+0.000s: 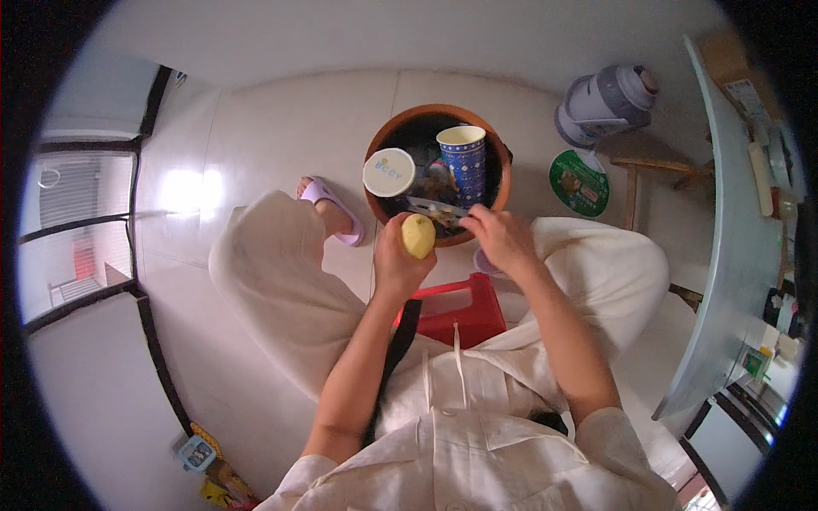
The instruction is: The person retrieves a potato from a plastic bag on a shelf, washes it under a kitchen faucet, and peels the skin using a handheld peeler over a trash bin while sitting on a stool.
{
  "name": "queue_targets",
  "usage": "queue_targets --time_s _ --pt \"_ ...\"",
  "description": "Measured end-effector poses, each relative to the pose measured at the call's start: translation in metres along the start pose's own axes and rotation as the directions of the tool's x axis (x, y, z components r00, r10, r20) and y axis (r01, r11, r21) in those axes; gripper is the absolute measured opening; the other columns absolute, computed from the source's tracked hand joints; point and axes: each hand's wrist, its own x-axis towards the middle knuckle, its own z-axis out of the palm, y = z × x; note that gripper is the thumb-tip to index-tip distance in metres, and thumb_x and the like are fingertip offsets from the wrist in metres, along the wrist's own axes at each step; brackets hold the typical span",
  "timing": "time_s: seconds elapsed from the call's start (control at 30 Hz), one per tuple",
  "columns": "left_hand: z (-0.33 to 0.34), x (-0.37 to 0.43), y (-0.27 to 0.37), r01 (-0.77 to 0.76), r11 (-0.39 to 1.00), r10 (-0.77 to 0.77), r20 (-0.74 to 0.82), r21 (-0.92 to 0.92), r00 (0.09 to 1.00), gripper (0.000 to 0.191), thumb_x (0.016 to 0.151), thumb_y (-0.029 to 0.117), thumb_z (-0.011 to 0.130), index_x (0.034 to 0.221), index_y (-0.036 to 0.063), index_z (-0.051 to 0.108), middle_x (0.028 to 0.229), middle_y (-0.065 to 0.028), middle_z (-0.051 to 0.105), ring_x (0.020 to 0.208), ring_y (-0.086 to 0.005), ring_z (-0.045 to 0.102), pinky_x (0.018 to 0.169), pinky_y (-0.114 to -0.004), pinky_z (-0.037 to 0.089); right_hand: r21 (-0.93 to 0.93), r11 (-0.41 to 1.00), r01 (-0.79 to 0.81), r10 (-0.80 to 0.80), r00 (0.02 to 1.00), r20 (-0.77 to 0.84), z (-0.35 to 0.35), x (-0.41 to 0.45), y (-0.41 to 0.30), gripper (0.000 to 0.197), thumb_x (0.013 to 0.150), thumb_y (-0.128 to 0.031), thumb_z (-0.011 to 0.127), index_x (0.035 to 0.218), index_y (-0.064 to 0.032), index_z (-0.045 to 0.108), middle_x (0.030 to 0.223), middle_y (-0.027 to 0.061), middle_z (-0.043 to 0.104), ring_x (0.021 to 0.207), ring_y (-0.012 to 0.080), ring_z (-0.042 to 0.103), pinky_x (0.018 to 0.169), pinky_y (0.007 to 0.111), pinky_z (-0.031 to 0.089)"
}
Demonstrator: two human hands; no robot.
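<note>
My left hand (401,260) is closed around a peeled, pale yellow potato or similar vegetable (419,236), whose end faces up. My right hand (503,238) grips the end of a peeler or small knife (438,207), its thin blade reaching left beyond the potato; its exact kind cannot be told. Both hands are over the near edge of a round brown bin (503,211). Inside the bin are a blue patterned paper cup (468,167), a round white lidded tub (388,172) and dark refuse.
A red plastic stool (489,310) is beneath me. My foot wears a lilac slipper (350,231) left of the bin. To the right are a grey-white vacuum flask (604,105), a green round fan (578,183), a wooden stool (652,160) and a long pale panel (735,255).
</note>
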Motion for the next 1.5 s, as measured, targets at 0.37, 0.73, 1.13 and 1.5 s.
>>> queue_targets --time_s 0.37,0.73,1.13,1.5 --pt "-0.012 0.005 0.009 0.542 0.190 -0.307 0.475 -0.818 0.825 0.057 0.070 0.014 0.065 0.121 0.0081 0.041 0.103 -0.0066 0.053 0.090 -0.0176 0.055 0.075 -0.029 0.047 0.537 0.819 -0.201 0.147 0.979 0.143 0.007 0.007 0.024 0.031 0.090 -0.036 0.046 0.095 -0.0051 0.051 0.081 0.0116 0.060 0.075 0.0267 0.059 0.063 0.034 0.044" --pt "-0.003 0.006 0.006 0.275 0.831 -0.151 0.280 -0.483 0.948 0.063 0.060 0.008 0.077 0.112 0.0070 0.041 0.100 -0.0050 0.053 0.087 -0.0141 0.055 0.072 -0.027 0.049 0.205 0.947 0.248 -0.220 0.964 -0.150 -0.012 -0.011 -0.012 0.023 0.086 -0.031 0.052 0.082 -0.0089 0.055 0.068 0.0122 0.061 0.062 0.0301 0.060 0.053 0.040 0.046" --pt "-0.003 0.005 0.010 0.140 0.892 -0.037 0.240 -0.430 0.970 0.067 0.058 0.009 0.076 0.113 0.0033 0.039 0.095 -0.0074 0.057 0.085 -0.0147 0.057 0.073 -0.027 0.048 0.086 0.920 0.382 -0.372 0.922 -0.109 -0.011 -0.014 -0.020 0.024 0.084 -0.032 0.055 0.076 -0.0084 0.054 0.062 0.0101 0.060 0.056 0.0281 0.060 0.049 0.038 0.046" --pt "0.000 0.006 0.013 0.106 0.942 -0.034 0.223 -0.317 0.974 0.066 0.058 0.006 0.076 0.113 0.0016 0.039 0.099 -0.0075 0.056 0.089 -0.0153 0.056 0.076 -0.028 0.048 0.020 0.943 0.331 -0.326 0.935 -0.137 -0.002 -0.008 -0.004 0.023 0.085 -0.030 0.053 0.079 -0.0082 0.053 0.062 0.0108 0.060 0.055 0.0283 0.060 0.046 0.038 0.046"
